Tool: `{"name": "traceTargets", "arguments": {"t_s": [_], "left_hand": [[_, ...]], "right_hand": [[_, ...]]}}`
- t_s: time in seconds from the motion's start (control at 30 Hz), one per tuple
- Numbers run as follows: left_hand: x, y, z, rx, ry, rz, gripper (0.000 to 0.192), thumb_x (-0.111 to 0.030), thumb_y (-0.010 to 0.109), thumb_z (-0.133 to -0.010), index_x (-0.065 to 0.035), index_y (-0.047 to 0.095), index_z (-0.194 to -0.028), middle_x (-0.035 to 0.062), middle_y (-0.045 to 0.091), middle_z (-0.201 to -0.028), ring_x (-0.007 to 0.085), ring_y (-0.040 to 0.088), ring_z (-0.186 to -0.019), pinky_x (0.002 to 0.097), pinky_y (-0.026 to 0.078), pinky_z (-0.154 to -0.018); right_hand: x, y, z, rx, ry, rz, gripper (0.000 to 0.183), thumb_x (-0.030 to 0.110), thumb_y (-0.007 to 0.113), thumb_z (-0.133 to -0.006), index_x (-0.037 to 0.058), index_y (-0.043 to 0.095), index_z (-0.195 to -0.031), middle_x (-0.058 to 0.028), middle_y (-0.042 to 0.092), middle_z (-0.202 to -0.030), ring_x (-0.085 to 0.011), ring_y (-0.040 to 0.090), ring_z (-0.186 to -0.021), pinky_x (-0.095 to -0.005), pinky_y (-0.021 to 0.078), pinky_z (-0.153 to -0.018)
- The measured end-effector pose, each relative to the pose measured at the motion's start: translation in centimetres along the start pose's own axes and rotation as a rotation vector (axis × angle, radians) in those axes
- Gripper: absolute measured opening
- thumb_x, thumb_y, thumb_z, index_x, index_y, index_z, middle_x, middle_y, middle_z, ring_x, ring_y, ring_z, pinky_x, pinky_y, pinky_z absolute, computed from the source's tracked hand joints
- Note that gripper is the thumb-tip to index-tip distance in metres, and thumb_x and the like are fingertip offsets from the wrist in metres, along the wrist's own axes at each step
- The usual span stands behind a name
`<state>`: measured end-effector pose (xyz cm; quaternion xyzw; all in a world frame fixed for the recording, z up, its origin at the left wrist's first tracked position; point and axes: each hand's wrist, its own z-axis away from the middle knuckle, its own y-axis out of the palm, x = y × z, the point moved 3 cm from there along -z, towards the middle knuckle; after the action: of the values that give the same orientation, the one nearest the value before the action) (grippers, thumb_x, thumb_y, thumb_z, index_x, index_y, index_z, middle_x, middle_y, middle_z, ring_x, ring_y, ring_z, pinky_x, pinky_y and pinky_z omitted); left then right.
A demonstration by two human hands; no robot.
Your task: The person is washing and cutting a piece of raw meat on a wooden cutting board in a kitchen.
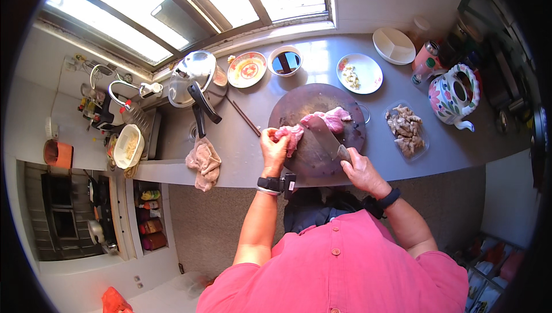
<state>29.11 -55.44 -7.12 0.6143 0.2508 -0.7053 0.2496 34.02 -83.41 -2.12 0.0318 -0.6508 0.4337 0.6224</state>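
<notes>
On a round, dark chopping board (pixel 317 162) lie pieces of raw pink meat. My left hand (pixel 274 149) grips a smaller piece of meat (pixel 294 135) at the board's left side. The handle of a cleaver (pixel 325 137) is in my right hand (pixel 361 170), its blade pointing up and to the left between the two pieces. A larger piece of meat (pixel 334 119) lies just beyond the blade and touches or nearly touches it. Part of the smaller piece is hidden by my left fingers.
Behind the board stand a bowl of dark liquid (pixel 285 62), a patterned plate (pixel 247 69) and a plate of chopped pale pieces (pixel 370 73). Ginger in a clear tray (pixel 405 131) and a floral teapot (pixel 450 97) are right; chopsticks (pixel 243 116), a pressure cooker (pixel 192 80) and a cloth (pixel 205 162) left.
</notes>
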Motion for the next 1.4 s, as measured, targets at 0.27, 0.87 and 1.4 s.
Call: {"name": "traceTargets", "arguments": {"t_s": [0.27,0.87,1.4], "left_hand": [[-7.5,-0.6,-1.6,0.040,0.185,-0.362,0.049,-0.016,0.082,-0.076,0.0021,0.054,-0.113,0.0116,0.066,-0.091,0.0176,0.065,-0.080,0.0308,0.054,-0.071],[-1.9,2.8,-0.8,0.196,0.393,-0.505,0.025,-0.008,0.077,-0.078,-0.0016,0.069,-0.101,0.0113,0.063,-0.095,0.0211,0.065,-0.076,0.0312,0.054,-0.069],[-1.7,2.1,-6.3,0.026,0.185,-0.388,0.010,-0.010,0.065,-0.089,0.0005,0.065,-0.090,0.0103,0.069,-0.079,0.0187,0.065,-0.071,0.0344,0.053,-0.067]], "right_hand": [[0.4,-0.8,-0.5,0.007,0.036,-0.041,0.024,0.017,0.059,-0.089,-0.0008,0.053,-0.103,-0.0286,0.064,-0.087,-0.0468,0.063,-0.087,-0.0498,0.0494,-0.073],[0.8,1.0,-1.1,-0.092,0.102,-0.247,0.025,0.020,0.060,-0.093,0.0002,0.059,-0.109,-0.0165,0.066,-0.086,-0.0254,0.065,-0.081,-0.0375,0.0504,-0.074],[0.1,0.1,-0.4,-0.078,0.203,-0.328,0.024,0.019,0.061,-0.094,0.0004,0.060,-0.108,-0.0123,0.065,-0.083,-0.0197,0.062,-0.076,-0.0352,0.0494,-0.071]]}}
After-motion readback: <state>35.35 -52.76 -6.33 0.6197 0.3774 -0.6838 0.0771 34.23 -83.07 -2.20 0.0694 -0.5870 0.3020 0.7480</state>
